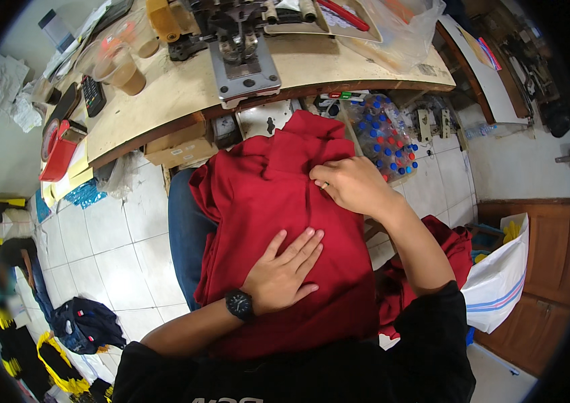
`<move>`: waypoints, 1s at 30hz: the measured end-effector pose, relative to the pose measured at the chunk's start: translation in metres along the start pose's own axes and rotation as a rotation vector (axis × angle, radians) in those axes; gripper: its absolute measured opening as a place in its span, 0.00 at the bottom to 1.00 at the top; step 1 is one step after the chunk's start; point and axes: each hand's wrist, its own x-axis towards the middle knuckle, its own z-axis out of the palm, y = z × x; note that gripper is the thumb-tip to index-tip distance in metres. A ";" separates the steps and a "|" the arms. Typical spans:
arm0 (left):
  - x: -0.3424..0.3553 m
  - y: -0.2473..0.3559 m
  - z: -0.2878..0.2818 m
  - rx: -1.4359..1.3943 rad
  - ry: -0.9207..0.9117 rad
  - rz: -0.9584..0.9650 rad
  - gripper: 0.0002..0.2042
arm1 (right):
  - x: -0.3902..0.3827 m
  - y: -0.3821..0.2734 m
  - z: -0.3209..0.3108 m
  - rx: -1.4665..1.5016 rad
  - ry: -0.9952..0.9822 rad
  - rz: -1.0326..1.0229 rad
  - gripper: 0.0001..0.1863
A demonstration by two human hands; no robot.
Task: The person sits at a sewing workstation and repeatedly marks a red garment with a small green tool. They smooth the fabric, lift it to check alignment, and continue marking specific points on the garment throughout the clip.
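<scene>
A folded dark red garment [251, 208] is spread over my lap, covering part of my blue-clad leg [184, 228]. My left hand [283, 267] lies flat on the cloth with fingers spread, a black watch on that wrist. Above it to the right, my right hand [349, 188] has its fingers closed on the garment at a dark crease or opening; a small ring-like glint shows at a finger, and the fingertips are partly hidden. More red cloth [446, 248] hangs at my right side.
A worktable [164, 80] ahead carries a machine [245, 67], plastic cups [124, 77] and tools. Bottles [382, 141] crowd beneath it. A white sack [493, 289] stands right, by a wooden cabinet [543, 269]. Garment piles and what appears a blurred person [0, 282] are left.
</scene>
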 end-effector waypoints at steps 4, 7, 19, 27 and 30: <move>-0.014 0.003 0.008 -0.032 -0.122 -0.008 0.39 | 0.008 -0.003 -0.004 -0.021 -0.059 -0.006 0.06; -0.020 0.005 0.011 -0.072 -0.170 -0.003 0.40 | 0.014 -0.006 -0.006 -0.046 -0.144 -0.011 0.06; 0.035 -0.042 0.018 -0.028 0.354 -0.078 0.22 | 0.028 0.000 0.001 -0.008 -0.204 -0.005 0.07; 0.029 -0.052 0.025 -0.011 0.270 -0.142 0.32 | 0.031 0.005 0.007 0.055 -0.218 0.023 0.07; 0.029 -0.053 0.023 -0.012 0.255 -0.156 0.32 | 0.033 0.006 0.009 0.071 -0.215 0.021 0.07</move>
